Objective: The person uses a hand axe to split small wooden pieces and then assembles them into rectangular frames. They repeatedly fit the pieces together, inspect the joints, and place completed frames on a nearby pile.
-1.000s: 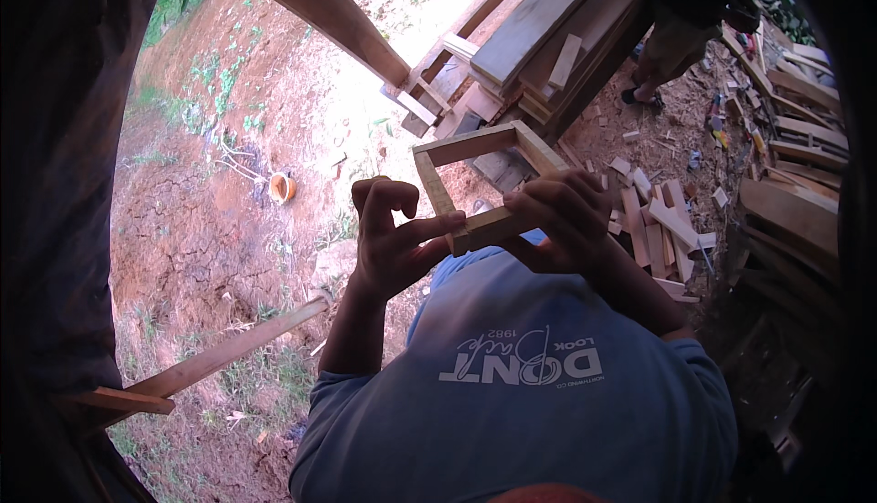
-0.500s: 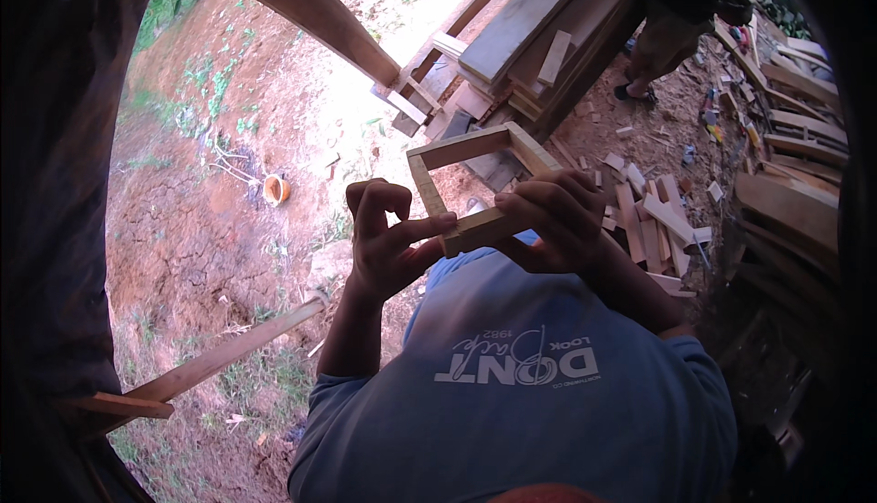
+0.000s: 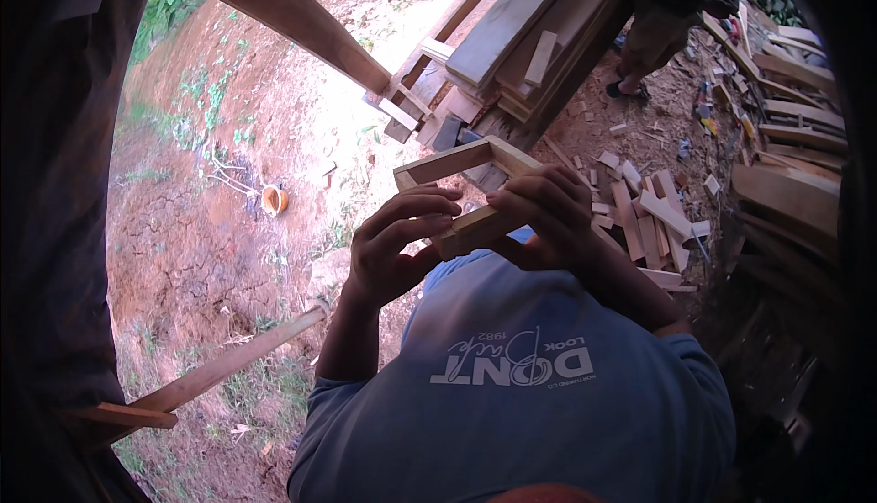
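A small four-sided wooden frame [image 3: 445, 163] of pale strips is held up in front of my chest, its opening showing the ground beyond. My right hand [image 3: 548, 215] grips its near right part, fingers over the top and thumb underneath. At the near left corner, my left hand [image 3: 393, 243] is wrapped round the side strip, fingers across it and thumb below. The fingers of both hands cover parts of the near and left strips.
Thick planks [image 3: 521, 19] lie stacked ahead, with a short offcut [image 3: 541, 58] on top. Wood scraps [image 3: 653, 220] litter the ground at right, beside piled timber [image 3: 790, 192]. Another person's leg [image 3: 653, 46] stands beyond. An orange pot [image 3: 274, 200] sits on the dirt slope.
My left hand's raised, curled fingers have come down over the frame's left strip. The frame has tilted and shifted slightly left and down, while my right hand keeps its grip.
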Action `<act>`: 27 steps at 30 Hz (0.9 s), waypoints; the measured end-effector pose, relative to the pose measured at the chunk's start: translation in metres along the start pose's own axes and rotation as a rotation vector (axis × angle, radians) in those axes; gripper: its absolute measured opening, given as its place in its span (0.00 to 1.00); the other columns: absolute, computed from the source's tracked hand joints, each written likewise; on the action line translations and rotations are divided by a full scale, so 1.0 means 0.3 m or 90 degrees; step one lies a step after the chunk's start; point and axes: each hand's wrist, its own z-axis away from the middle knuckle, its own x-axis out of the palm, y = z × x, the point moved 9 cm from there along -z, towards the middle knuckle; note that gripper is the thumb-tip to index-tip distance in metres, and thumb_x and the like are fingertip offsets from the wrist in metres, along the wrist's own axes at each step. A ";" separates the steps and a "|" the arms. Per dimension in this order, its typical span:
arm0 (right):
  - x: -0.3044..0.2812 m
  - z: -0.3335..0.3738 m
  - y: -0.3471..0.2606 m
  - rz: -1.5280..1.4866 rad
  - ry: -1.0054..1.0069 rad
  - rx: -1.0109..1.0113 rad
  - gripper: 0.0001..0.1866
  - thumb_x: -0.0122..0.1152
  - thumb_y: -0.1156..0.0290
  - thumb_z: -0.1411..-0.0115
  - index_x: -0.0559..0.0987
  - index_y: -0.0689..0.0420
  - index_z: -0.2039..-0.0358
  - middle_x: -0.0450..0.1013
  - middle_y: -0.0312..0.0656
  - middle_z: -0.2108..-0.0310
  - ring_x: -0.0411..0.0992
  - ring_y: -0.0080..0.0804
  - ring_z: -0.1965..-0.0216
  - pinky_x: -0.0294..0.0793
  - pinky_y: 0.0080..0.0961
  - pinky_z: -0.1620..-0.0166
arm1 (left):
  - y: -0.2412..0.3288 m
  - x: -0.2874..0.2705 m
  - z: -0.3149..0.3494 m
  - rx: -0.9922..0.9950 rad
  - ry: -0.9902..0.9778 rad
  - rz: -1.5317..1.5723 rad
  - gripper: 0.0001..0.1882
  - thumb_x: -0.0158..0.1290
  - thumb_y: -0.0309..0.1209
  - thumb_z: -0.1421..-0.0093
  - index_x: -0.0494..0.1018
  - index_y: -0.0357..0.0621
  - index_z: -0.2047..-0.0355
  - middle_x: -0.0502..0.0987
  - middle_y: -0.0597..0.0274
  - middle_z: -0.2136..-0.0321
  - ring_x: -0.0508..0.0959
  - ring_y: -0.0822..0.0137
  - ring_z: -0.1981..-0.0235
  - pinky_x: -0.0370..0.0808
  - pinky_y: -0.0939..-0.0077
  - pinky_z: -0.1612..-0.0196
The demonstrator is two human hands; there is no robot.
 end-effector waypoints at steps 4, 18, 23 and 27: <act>0.003 -0.010 0.034 -0.029 -0.028 0.019 0.35 0.81 0.49 0.48 0.79 0.56 0.46 0.77 0.44 0.57 0.79 0.42 0.57 0.79 0.40 0.51 | 0.010 0.008 -0.012 0.019 -0.010 -0.044 0.23 0.75 0.25 0.47 0.76 0.42 0.54 0.86 0.48 0.59 0.87 0.53 0.56 0.84 0.57 0.50; -0.053 0.148 0.297 -0.109 -0.040 0.328 0.46 0.86 0.58 0.53 0.71 0.54 0.36 0.75 0.47 0.46 0.77 0.41 0.46 0.77 0.42 0.43 | -0.076 -0.004 0.025 -0.046 0.065 -0.077 0.21 0.75 0.24 0.48 0.78 0.42 0.55 0.85 0.51 0.57 0.87 0.56 0.55 0.84 0.63 0.52; -0.010 0.193 0.293 -0.085 -0.071 0.306 0.31 0.78 0.73 0.46 0.76 0.55 0.42 0.78 0.45 0.53 0.81 0.39 0.55 0.81 0.36 0.50 | -0.066 0.038 0.004 -0.023 0.013 -0.103 0.22 0.73 0.21 0.48 0.77 0.41 0.55 0.85 0.50 0.57 0.87 0.56 0.55 0.84 0.63 0.53; -0.006 0.205 0.303 -0.060 -0.111 0.296 0.25 0.75 0.77 0.45 0.78 0.55 0.47 0.79 0.45 0.57 0.82 0.41 0.59 0.84 0.35 0.56 | -0.063 0.064 -0.015 -0.043 -0.027 -0.116 0.23 0.74 0.21 0.49 0.77 0.41 0.55 0.85 0.50 0.57 0.87 0.56 0.55 0.85 0.63 0.54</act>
